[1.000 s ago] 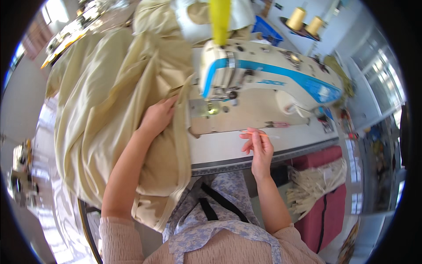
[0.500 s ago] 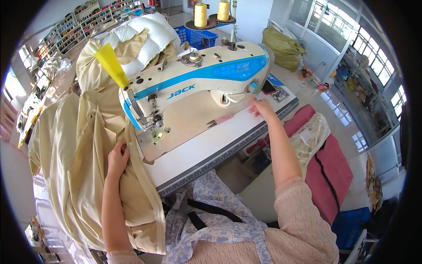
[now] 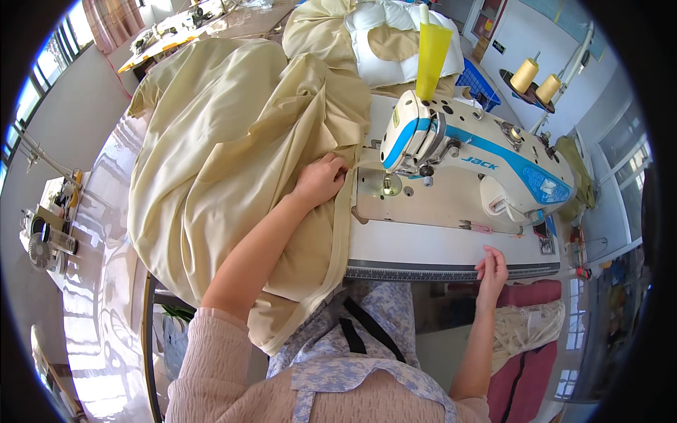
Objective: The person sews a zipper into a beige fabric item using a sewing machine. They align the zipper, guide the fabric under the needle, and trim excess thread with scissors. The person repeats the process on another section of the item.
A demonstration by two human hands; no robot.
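Tho L hand (image 3: 321, 182) touches beige fabric (image 3: 211, 176), grip's unclear.

The table (image 3: 416, 243) lay open along its front. Cloth (image 3: 211, 169) blocked the left, the machine (image 3: 522, 161) the back.

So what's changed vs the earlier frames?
Right hand no longer holds the thin orange stick; after reaching toward the right end of the sewing machine, it has drawn back to the front edge of the tabletop, seemingly empty. Unchanged: left hand on beige fabric, pink-handled snips lying there.
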